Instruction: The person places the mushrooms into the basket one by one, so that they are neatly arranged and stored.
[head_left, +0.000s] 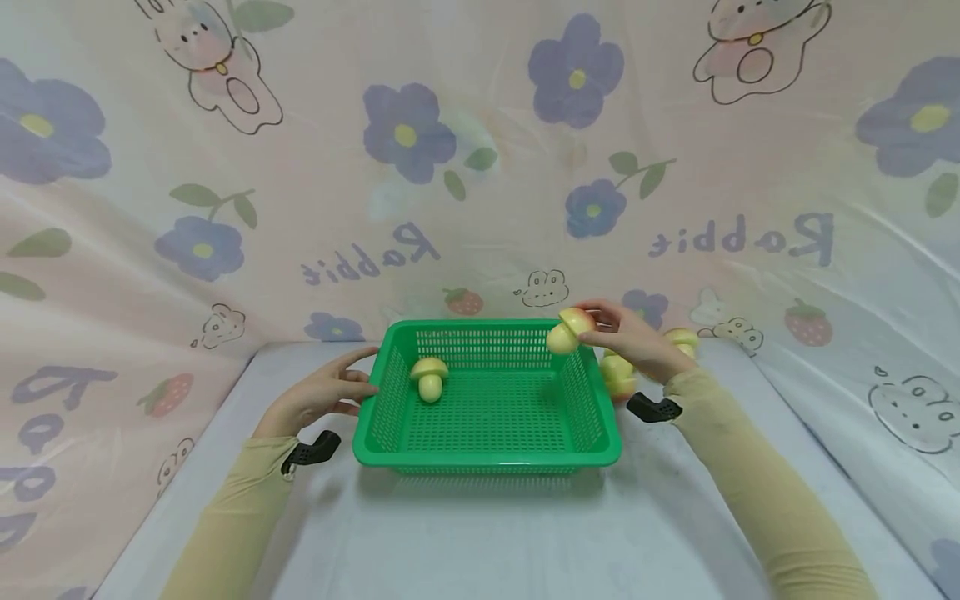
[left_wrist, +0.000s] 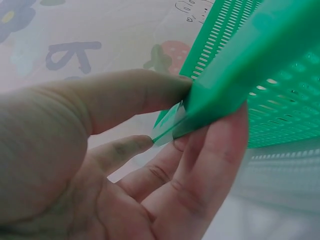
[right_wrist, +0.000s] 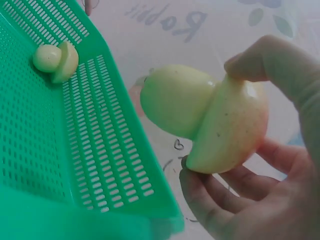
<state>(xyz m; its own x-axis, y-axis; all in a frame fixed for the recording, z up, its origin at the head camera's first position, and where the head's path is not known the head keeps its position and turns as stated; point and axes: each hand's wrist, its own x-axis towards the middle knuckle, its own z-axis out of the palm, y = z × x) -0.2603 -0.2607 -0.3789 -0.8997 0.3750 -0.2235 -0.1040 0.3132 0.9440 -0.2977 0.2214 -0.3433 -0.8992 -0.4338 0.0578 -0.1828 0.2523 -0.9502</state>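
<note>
A green plastic basket [head_left: 487, 460] with slotted walls stands on the table. My left hand [head_left: 321, 393] is at its left side, and the left wrist view has the thumb and fingers pinching the rim [left_wrist: 215, 95]. Between the thumb and fingers of my right hand [head_left: 637, 340] is a toy mushroom [right_wrist: 225, 120], gripped by its reddish-yellow cap. It hangs tilted over the basket's far right corner, its pale rounded stem pointing left. Another pale yellow mushroom [head_left: 430, 383] lies inside the basket near the left wall.
More mushrooms [head_left: 619, 379] sit on the table just outside the basket's right wall, partly behind my right hand. One more mushroom [head_left: 681, 339] is farther right, beyond the wrist. A printed cloth [head_left: 480, 217] hangs behind the white table [head_left: 465, 542].
</note>
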